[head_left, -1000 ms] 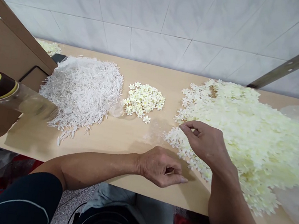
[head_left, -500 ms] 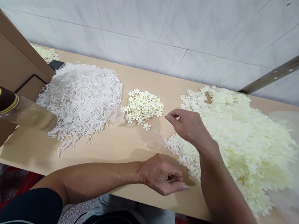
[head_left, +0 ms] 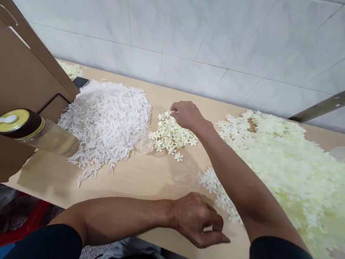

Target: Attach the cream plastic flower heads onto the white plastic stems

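Note:
My right hand (head_left: 186, 113) is over the back edge of a small heap of flowers (head_left: 173, 134), white-petalled with yellow centres. Its thumb and fingers are closed together, and what they hold, if anything, is hidden. Near the table's front edge is my left hand (head_left: 198, 220), its fingers curled toward the thumb; I cannot make out anything between them. A large spread of pale yellow-white flowers (head_left: 295, 168) covers the right side, partly behind my right forearm. To the left lies a pile of thin white sticks (head_left: 111, 118).
A small clear dish (head_left: 145, 144) stands between the white pile and the small heap. At left, a bottle with a yellow-and-brown lid (head_left: 20, 122) stands before a cardboard box (head_left: 21, 62). A tiled wall (head_left: 183, 31) runs behind the table, with a metal post (head_left: 328, 103) at right.
My right hand has moved left and away from me, from right of the small heap to its back edge. The left hand stays near the front edge. The view has shifted slightly.

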Motion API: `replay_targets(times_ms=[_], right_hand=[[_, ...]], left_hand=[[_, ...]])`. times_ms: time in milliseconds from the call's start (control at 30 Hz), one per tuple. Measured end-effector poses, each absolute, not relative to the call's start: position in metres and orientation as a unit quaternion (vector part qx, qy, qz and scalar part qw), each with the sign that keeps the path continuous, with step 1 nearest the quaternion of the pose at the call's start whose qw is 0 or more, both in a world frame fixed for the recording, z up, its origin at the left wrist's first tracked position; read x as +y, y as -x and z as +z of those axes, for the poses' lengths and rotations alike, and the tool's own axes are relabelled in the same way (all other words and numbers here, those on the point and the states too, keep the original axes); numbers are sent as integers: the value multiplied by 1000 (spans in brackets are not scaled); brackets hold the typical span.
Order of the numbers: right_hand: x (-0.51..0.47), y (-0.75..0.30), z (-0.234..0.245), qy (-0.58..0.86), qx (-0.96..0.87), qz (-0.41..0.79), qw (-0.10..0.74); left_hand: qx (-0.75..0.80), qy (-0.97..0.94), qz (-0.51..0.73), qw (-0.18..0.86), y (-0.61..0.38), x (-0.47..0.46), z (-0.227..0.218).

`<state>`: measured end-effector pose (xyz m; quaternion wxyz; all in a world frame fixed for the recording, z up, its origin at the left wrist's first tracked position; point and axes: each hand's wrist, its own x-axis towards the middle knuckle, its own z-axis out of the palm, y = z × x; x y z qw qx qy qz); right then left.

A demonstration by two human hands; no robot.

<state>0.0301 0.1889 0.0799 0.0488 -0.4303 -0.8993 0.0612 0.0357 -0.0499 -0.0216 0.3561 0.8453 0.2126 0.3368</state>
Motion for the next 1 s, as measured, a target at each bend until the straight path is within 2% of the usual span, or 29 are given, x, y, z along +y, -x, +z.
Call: replay_targets(times_ms=[167,267,733,1000], right_hand=[[208,2,71,402,-913,40,-58],[216,10,68,412,-906,42,-87],[216,7,61,425,-900,66,-72],[204,-4,73,448,-889,100,-4]], left_hand=[[227,-842,328,363,-38,-51,-25],[239,-842,317,365,-39,-50,-24],[243,-838,317,373,-39,-47,-23],[229,-829,339,383,-36,-47,-23]])
